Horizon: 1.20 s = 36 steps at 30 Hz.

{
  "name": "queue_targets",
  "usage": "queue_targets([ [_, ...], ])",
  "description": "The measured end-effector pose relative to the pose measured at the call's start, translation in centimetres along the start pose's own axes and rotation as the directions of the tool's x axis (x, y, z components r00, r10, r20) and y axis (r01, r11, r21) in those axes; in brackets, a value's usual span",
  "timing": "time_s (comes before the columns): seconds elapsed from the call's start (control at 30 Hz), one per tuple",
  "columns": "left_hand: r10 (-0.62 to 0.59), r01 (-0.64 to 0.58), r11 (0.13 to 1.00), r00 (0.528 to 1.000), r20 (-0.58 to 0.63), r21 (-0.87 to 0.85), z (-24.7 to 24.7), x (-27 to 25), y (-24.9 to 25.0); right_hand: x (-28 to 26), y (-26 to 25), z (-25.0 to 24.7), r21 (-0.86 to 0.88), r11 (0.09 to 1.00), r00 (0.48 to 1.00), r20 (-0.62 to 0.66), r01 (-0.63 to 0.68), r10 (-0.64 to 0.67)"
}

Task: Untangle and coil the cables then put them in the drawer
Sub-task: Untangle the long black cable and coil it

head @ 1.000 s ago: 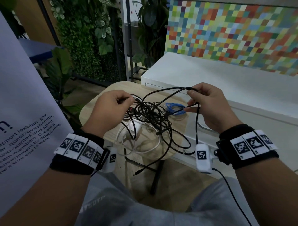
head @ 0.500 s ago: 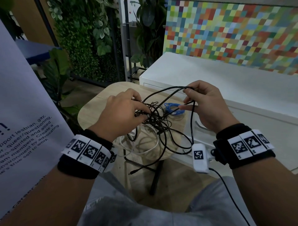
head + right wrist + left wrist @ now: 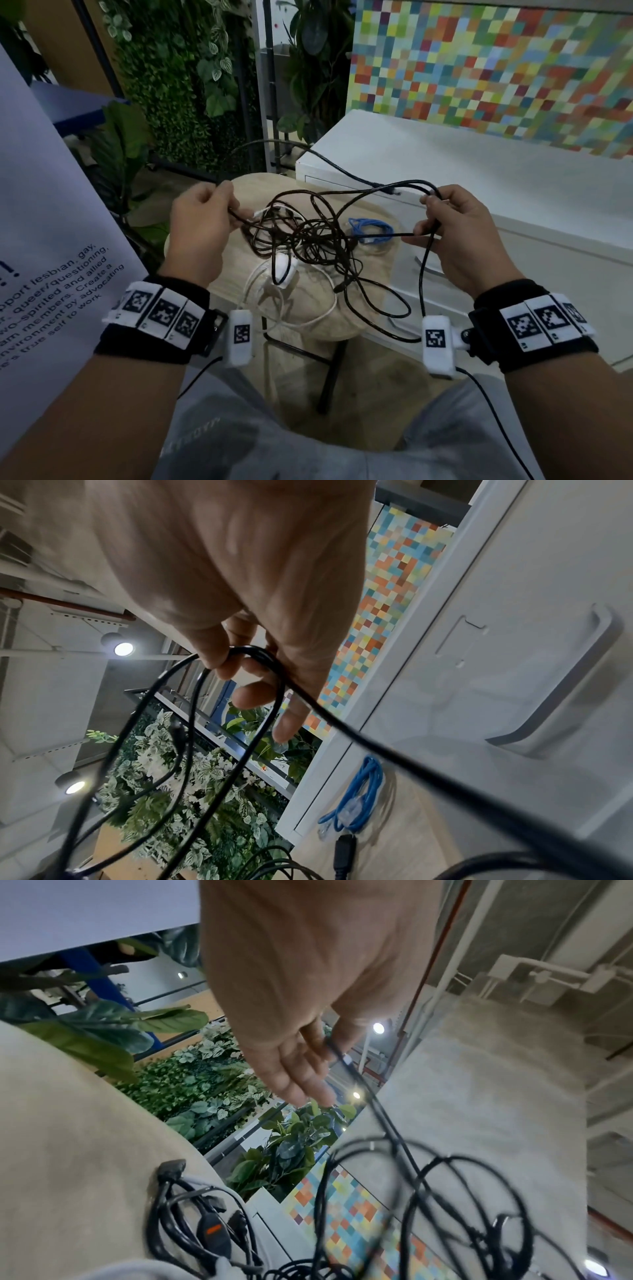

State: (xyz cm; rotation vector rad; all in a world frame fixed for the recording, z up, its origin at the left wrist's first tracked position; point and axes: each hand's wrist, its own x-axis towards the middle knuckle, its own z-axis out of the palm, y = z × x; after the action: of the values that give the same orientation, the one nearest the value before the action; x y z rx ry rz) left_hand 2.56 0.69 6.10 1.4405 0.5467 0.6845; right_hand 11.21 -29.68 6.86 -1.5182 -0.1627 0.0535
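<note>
Task is at an early stage: the black cable tangle [image 3: 308, 240] hangs knotted between my hands above the round wooden tabletop [image 3: 373, 284]. Left hand [image 3: 198, 233] pinches one strand; right hand [image 3: 459, 236] has its grip curled round several loops. White cable [image 3: 291, 308] uncoiled; blue cable [image 3: 370, 228] lies bundled. White drawer unit [image 3: 479, 192] alongside looks closed. Plant wall and mosaic panel behind.

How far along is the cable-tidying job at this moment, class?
Done: only the blue cable looks coiled, lying on the round wooden table. In hand: the left hand and right hand each pinch a strand of the black cable tangle, stretching it apart. Left: untangling, coiling the black and white cable, opening the closed drawer.
</note>
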Motion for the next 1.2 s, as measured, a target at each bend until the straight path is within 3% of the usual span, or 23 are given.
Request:
queue_targets([
  [0.13, 0.011, -0.012, 0.998, 1.000, -0.019, -0.067, -1.0, 0.0, -0.1, 0.0, 0.3, -0.2, 0.028, 1.000, 1.000, 0.002, -0.008, 0.008],
  [0.3, 0.007, -0.008, 1.000, 1.000, 0.008, 0.025, -1.7, -0.1, 0.0, 0.0, 0.3, 0.2, 0.035, 0.999, 1.000, -0.003, -0.009, 0.009],
  [0.4, 0.103, -0.114, 0.979, 0.992, 0.075, 0.170, -1.7, -0.5, -0.1, 0.1, 0.0, 0.8, 0.028, 1.000, 1.000, 0.003, -0.003, 0.002],
  [0.53, 0.196, -0.265, 0.869, 0.960, 0.201, 0.418, -2.2, -0.5, -0.6, 0.1, -0.9, 1.6, 0.043, 0.999, 0.999, 0.035, 0.026, -0.028],
  [0.67, 0.219, -0.405, 0.688, 0.907, 0.359, 0.602, -1.6, -1.1, -0.2, -0.1, -1.9, 2.5, 0.091, 0.993, 0.992, 0.087, 0.078, -0.086],
  [0.77, 0.257, -0.447, 0.672, 0.888, 0.380, 0.590, -0.3, -2.5, 0.4, -0.3, -2.4, 3.5, 0.093, 0.987, 0.981, 0.131, 0.129, -0.141],
  [0.9, 0.286, -0.581, 0.653, 0.784, 0.552, 0.487, 2.3, -5.1, 1.3, -1.1, -2.7, 5.4, 0.057, 0.982, 0.960, 0.210, 0.178, -0.186],
  [0.97, 0.272, -0.606, 0.612, 0.764, 0.585, 0.508, 3.5, -5.4, 1.1, -1.3, -2.9, 6.2, 0.031, 0.977, 0.945, 0.249, 0.210, -0.211],
  [1.03, 0.291, -0.602, 0.595, 0.779, 0.555, 0.533, 4.0, -5.0, 0.8, -1.4, -3.1, 6.6, 0.007, 0.969, 0.932, 0.272, 0.248, -0.241],
  [1.2, 0.332, -0.564, 0.645, 0.814, 0.475, 0.515, 3.6, -3.3, 0.6, -0.7, -3.3, 6.1, -0.101, 0.939, 0.912, 0.293, 0.328, -0.287],
])
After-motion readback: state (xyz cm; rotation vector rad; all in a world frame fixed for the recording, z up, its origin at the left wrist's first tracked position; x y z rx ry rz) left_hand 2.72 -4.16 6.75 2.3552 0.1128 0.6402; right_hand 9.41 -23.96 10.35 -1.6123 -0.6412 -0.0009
